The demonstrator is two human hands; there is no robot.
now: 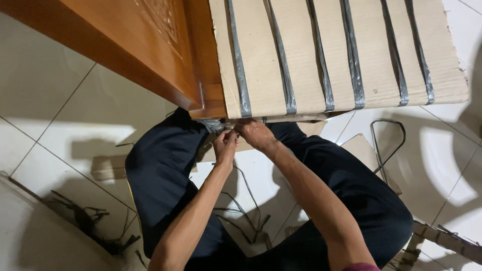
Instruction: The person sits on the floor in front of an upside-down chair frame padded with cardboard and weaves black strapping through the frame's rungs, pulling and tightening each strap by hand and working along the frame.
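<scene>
Both hands (241,138) pinch grey strapping (215,125) under cardboard (301,55).

Wooden panel (150,45): glossy varnished orange-brown wood, carved relief. Beside panel, cardboard sheet (341,50): matt rough paper, torn edges. Straps (354,55) across cardboard: dull grey plastic. Floor tiles (75,115) below panel: smooth glossy white ceramic. Trousers (165,170): dark matt cloth.

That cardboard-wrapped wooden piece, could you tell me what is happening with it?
A person crouches on the tiled floor with both hands at the lower edge of the cardboard, which is strapped with grey bands over a wooden panel. The left hand and right hand pinch at a crumpled band end there. Loose straps and cardboard scraps lie around.
</scene>
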